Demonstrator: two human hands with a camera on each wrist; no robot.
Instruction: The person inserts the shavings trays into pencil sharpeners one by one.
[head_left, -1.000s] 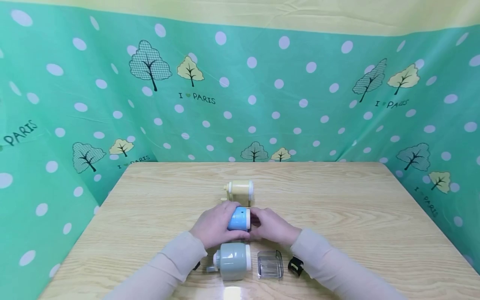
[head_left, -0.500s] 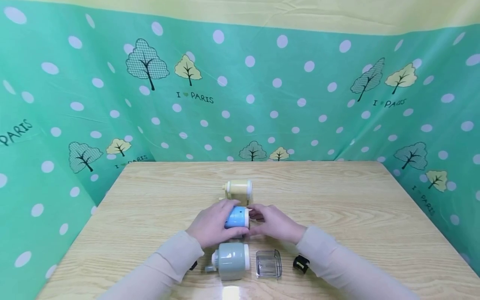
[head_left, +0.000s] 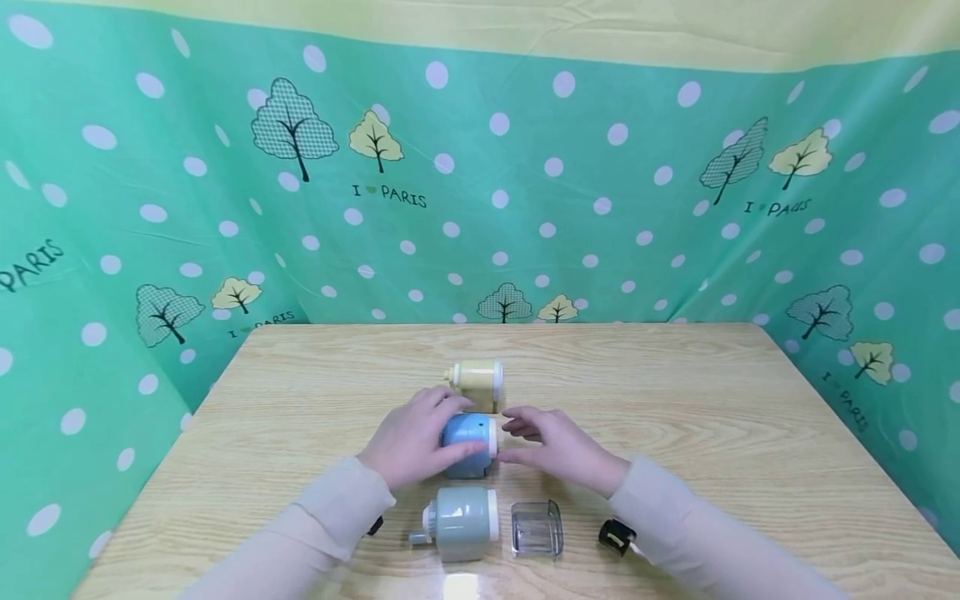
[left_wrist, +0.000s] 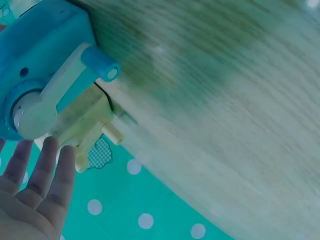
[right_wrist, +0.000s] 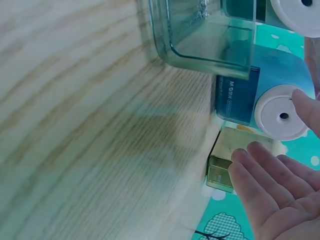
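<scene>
A blue crank pencil sharpener (head_left: pixel 467 460) stands on the table, its crank (left_wrist: pixel 64 75) and white front disc (right_wrist: pixel 282 112) in the wrist views. At its left side is the left hand (head_left: pixel 416 440), fingers loosely extended and thumb over the sharpener's near side; whether they touch it is hard to tell. The right hand (head_left: pixel 566 450) hovers on the other side with fingers spread; in the right wrist view its thumb overlaps the disc's edge. In front of the blue one are a grey-green sharpener (head_left: pixel 462 523) and a clear tray (head_left: pixel 536 529).
Behind the blue sharpener stands a yellow one (head_left: pixel 478 383). The wooden table (head_left: pixel 675 392) reaches back to a green dotted curtain (head_left: pixel 525 167). A black wrist device (head_left: pixel 617 537) is by the right sleeve.
Both hands have drawn outward from the blue sharpener, the left hand to the left and the right hand to the right. More of the blue body and its base shows.
</scene>
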